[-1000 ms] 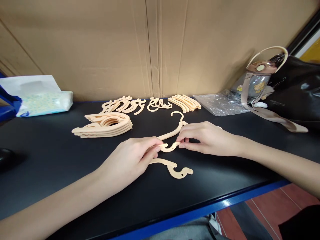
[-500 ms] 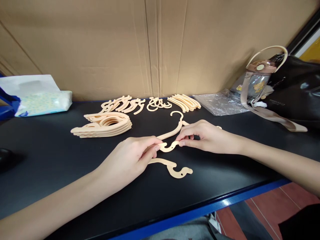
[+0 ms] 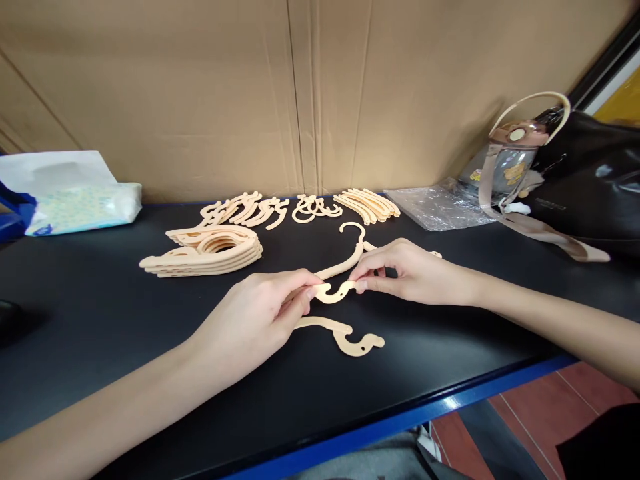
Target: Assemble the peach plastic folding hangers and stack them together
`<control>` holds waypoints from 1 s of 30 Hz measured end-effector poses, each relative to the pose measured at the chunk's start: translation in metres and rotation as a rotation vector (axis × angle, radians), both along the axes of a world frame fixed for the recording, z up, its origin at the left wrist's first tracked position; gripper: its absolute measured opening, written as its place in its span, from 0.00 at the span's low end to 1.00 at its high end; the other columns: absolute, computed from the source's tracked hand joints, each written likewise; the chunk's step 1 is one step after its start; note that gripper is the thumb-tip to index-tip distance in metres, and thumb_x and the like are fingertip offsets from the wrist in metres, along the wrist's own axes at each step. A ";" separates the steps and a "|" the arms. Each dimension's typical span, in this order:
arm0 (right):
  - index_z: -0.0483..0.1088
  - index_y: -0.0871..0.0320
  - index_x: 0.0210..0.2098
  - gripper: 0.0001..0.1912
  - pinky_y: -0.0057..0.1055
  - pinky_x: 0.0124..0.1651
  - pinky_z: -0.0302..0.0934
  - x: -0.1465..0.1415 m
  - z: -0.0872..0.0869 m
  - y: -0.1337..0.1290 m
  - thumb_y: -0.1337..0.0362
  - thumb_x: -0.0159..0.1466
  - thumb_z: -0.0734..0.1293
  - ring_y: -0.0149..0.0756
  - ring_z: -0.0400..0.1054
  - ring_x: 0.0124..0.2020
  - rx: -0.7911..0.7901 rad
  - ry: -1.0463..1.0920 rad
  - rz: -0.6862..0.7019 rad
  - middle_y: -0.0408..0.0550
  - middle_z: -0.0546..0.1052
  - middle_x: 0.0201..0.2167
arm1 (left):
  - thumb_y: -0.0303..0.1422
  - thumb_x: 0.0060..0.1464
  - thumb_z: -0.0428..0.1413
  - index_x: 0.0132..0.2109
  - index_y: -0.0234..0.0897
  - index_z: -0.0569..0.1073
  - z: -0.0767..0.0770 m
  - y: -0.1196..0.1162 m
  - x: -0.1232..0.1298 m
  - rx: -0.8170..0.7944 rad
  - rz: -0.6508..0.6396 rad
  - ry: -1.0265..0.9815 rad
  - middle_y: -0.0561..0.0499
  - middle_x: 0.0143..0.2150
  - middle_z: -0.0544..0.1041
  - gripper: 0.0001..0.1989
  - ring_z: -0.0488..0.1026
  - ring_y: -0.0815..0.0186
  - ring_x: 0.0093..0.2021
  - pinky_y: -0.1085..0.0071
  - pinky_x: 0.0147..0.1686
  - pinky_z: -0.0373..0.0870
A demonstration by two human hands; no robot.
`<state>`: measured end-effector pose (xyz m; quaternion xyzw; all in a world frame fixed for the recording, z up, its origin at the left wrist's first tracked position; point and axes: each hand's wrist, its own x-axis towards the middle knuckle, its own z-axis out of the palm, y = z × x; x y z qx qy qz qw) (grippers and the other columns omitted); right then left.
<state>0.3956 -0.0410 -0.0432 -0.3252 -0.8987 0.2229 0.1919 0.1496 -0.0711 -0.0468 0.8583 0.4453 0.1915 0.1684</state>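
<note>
Between my hands is a small curved cream piece (image 3: 334, 294). My left hand (image 3: 265, 310) pinches its left end, and my right hand (image 3: 407, 273) pinches the right end. Just behind it lies a cream hanger with a hook (image 3: 345, 263), partly hidden by my right hand. Nearer the front edge, a long cream arm joined to a curved piece (image 3: 357, 345) rests on the black table; its left part is hidden by my left hand.
Stacked hanger parts (image 3: 203, 252) sit at left on the table (image 3: 320, 413). Behind are curved pieces (image 3: 245, 209), hooks (image 3: 315, 207) and slim arms (image 3: 367, 205). Tissues (image 3: 85, 207) stand left; a plastic bag (image 3: 435, 208), bottle (image 3: 513, 163) and black bag (image 3: 595, 180) are right.
The whole view has shifted very slightly. Both hands keep their pinch on the small curved piece, with almost no other movement.
</note>
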 end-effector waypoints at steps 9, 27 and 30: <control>0.78 0.63 0.37 0.10 0.24 0.31 0.60 -0.032 0.001 0.004 0.63 0.64 0.67 0.28 0.68 0.28 -0.366 0.274 0.008 0.44 0.77 0.26 | 0.37 0.61 0.50 0.32 0.37 0.68 0.000 0.001 -0.004 0.611 -0.083 0.288 0.56 0.22 0.70 0.12 0.64 0.69 0.18 0.73 0.18 0.47; 0.73 0.59 0.39 0.05 0.35 0.47 0.56 -0.024 -0.021 0.013 0.66 0.67 0.64 0.37 0.65 0.41 0.426 -0.065 0.000 0.48 0.75 0.40 | 0.51 0.60 0.43 0.26 0.40 0.61 0.001 0.018 -0.010 0.197 0.110 0.507 0.50 0.19 0.67 0.22 0.63 0.62 0.18 0.69 0.20 0.45; 0.71 0.59 0.38 0.04 0.34 0.47 0.55 -0.025 -0.023 0.013 0.67 0.67 0.64 0.36 0.65 0.40 0.357 -0.018 0.013 0.46 0.75 0.38 | 0.56 0.58 0.45 0.27 0.39 0.63 -0.001 0.018 -0.011 0.212 0.104 0.502 0.50 0.20 0.68 0.25 0.63 0.62 0.19 0.70 0.20 0.46</control>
